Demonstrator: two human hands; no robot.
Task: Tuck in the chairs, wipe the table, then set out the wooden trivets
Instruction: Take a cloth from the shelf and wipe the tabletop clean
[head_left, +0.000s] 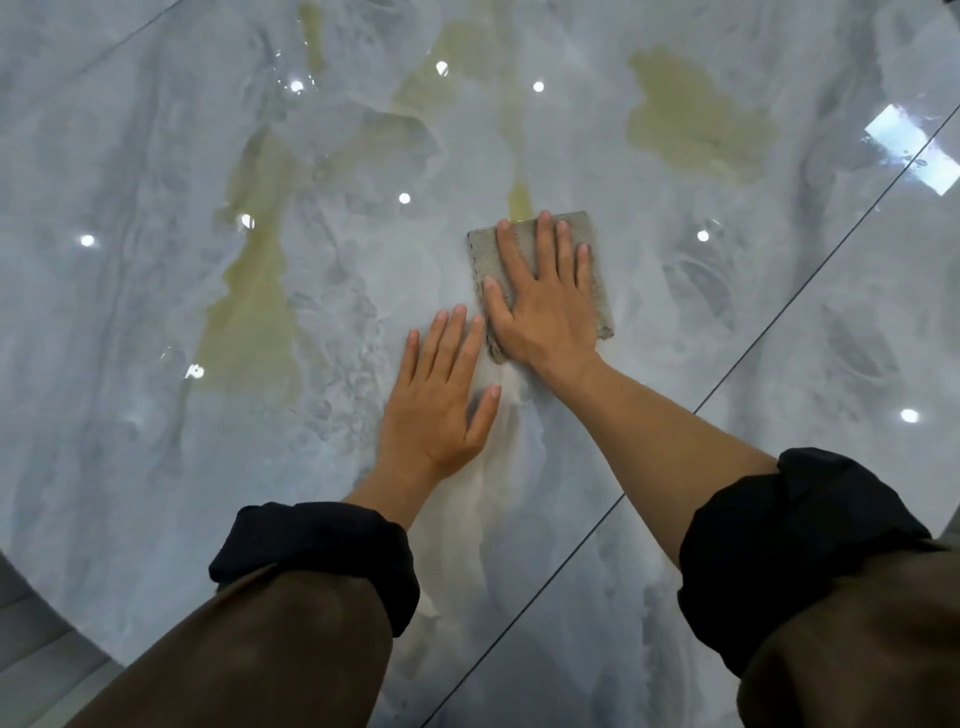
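A glossy grey-blue marbled table (208, 156) with yellowish veins fills the view. A folded grey cloth (597, 291) lies flat on it, right of centre. My right hand (545, 301) presses down on the cloth with its fingers spread. My left hand (441, 400) lies flat on the bare tabletop just left of and below the cloth, holding nothing. No chairs or wooden trivets are in view.
A thin dark seam (779, 322) runs diagonally across the tabletop from upper right to lower middle. The table's curved edge (52, 603) shows at the lower left, with floor beyond it. Ceiling lights reflect as bright spots on the surface.
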